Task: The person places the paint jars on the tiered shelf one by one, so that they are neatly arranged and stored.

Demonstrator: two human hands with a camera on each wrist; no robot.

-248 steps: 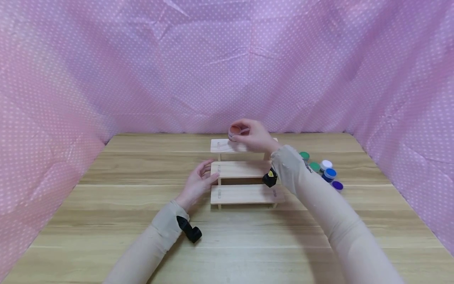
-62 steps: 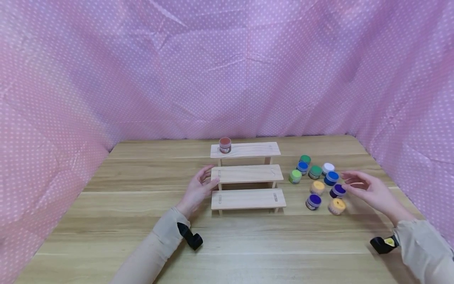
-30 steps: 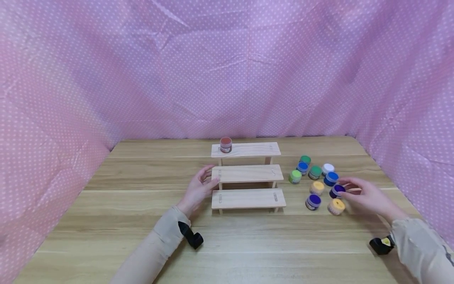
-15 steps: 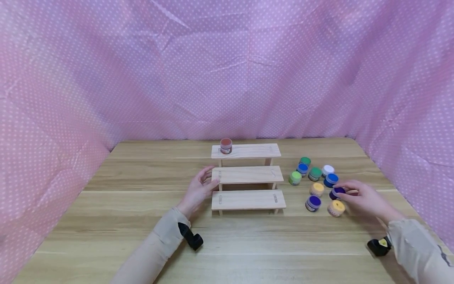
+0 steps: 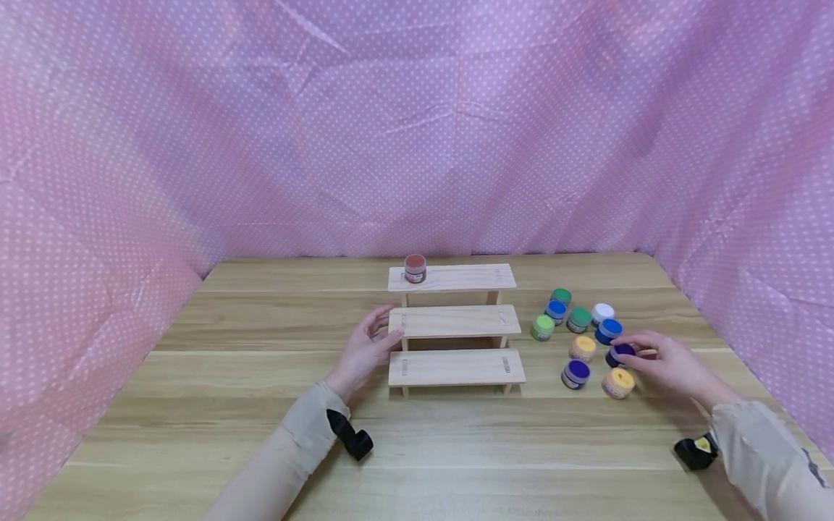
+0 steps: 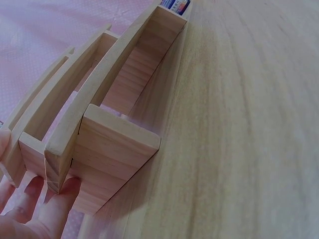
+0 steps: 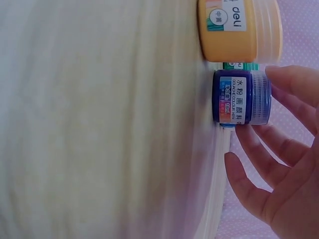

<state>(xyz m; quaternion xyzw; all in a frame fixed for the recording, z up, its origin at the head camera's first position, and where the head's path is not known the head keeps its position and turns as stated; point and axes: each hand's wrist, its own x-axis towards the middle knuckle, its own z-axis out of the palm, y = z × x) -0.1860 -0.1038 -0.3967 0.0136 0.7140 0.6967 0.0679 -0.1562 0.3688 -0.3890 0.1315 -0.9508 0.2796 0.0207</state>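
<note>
A three-tier wooden display stand point(image 5: 454, 321) stands mid-table. My left hand point(image 5: 365, 349) holds its left end at the middle tier; in the left wrist view the thumb lies at the board's edge, with fingers point(image 6: 60, 201) lower against the wood. On the top tier, at the left, sits a brownish-red paint jar point(image 5: 415, 269). My right hand point(image 5: 671, 365) pinches a dark purple paint jar point(image 7: 234, 98) between thumb and fingers around its lid; the jar stands on the table. Close by it are a yellow paint jar point(image 5: 618, 383) and a blue one point(image 5: 609, 331).
More paint jars cluster right of the stand: a light green jar point(image 5: 542, 327), a white jar point(image 5: 602, 313), a second purple jar point(image 5: 575, 373) and several others. Pink dotted cloth point(image 5: 417, 130) hangs behind the wooden table point(image 5: 456, 449).
Earlier, my right hand held the brownish-red jar over the top tier; that jar now stands there, released. The right hand has moved right and closed around the purple jar. The left hand has stayed put.
</note>
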